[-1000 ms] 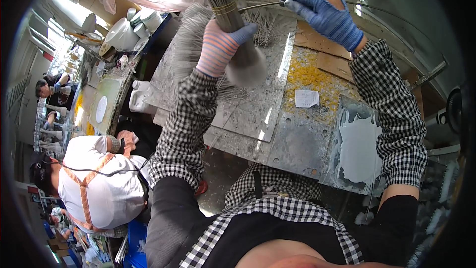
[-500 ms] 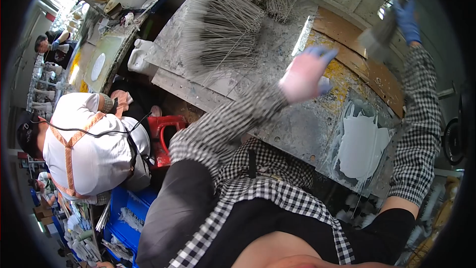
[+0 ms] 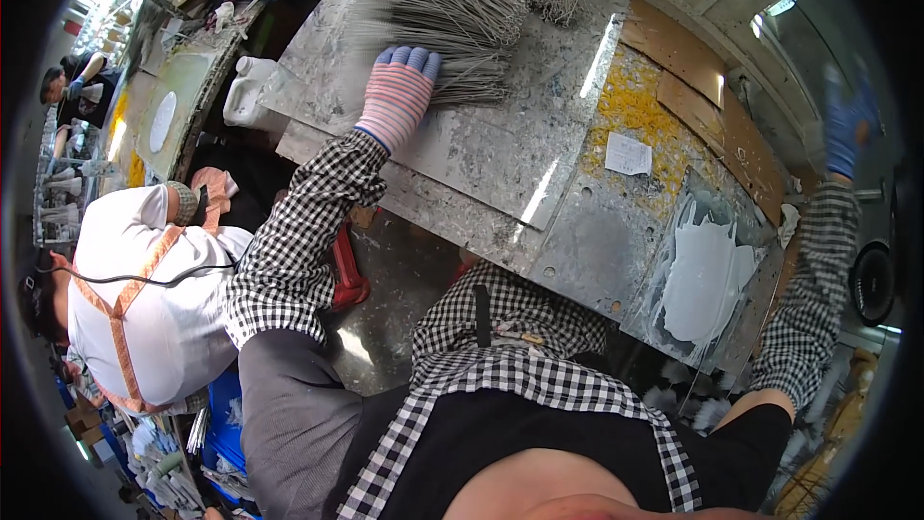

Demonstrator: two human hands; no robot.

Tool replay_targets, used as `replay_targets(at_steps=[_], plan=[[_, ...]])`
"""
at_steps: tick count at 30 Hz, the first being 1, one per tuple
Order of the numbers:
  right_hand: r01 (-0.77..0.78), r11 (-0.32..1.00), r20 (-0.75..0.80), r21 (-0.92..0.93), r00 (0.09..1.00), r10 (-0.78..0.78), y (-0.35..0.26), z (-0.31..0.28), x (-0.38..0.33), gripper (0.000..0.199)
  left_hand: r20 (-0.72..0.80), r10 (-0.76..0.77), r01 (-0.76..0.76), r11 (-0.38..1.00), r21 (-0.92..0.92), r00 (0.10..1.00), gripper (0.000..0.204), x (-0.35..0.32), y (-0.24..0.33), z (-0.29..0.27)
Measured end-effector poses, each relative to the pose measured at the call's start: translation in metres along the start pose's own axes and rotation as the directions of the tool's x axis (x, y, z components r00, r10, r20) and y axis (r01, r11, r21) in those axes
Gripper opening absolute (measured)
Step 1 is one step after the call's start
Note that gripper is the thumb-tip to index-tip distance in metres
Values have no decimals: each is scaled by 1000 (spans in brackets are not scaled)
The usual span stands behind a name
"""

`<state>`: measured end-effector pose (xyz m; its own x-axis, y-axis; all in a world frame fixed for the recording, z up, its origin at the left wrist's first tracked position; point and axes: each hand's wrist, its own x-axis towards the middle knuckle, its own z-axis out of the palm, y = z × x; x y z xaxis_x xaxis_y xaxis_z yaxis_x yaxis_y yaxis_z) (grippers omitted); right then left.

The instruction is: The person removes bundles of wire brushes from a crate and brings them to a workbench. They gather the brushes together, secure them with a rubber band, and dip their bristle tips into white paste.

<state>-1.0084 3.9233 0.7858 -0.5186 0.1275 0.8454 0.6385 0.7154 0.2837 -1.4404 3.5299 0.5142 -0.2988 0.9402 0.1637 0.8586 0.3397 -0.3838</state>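
My left hand (image 3: 397,96), in a pink-and-white striped glove with blue fingertips, is at the near side of a large pile of thin wire brushes (image 3: 452,10). Its fingers are together and bent over the nearest brushes; the parts under the palm are hidden. The pile's wire stems point right, and their pale bristle ends are blurred at the left. Far to the right, beyond the bench edge, my right hand (image 3: 847,130) is raised in a blue glove. Motion smears it, but its fingers look stretched apart, and I see nothing in it.
White paste (image 3: 707,274) is spread on a plate at the bench's right. Beside it lie a paper slip (image 3: 628,153), yellow flecks (image 3: 621,101) and cardboard strips (image 3: 693,106). A white jug (image 3: 252,91) stands off the left edge. A co-worker (image 3: 144,299) sits at the left near a red stool (image 3: 348,274).
My left hand has swung from the middle of the bench left onto the brush pile. My right hand has moved outward and down; the brush-like bundle it held is no longer seen. The view has shifted.
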Motion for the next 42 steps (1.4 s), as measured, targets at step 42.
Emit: replay_targets(at_steps=[42], plan=[[208, 557, 410, 804, 486, -772, -461, 184, -91, 19, -75, 62, -74, 983, -166, 995, 30, -34, 58, 14]])
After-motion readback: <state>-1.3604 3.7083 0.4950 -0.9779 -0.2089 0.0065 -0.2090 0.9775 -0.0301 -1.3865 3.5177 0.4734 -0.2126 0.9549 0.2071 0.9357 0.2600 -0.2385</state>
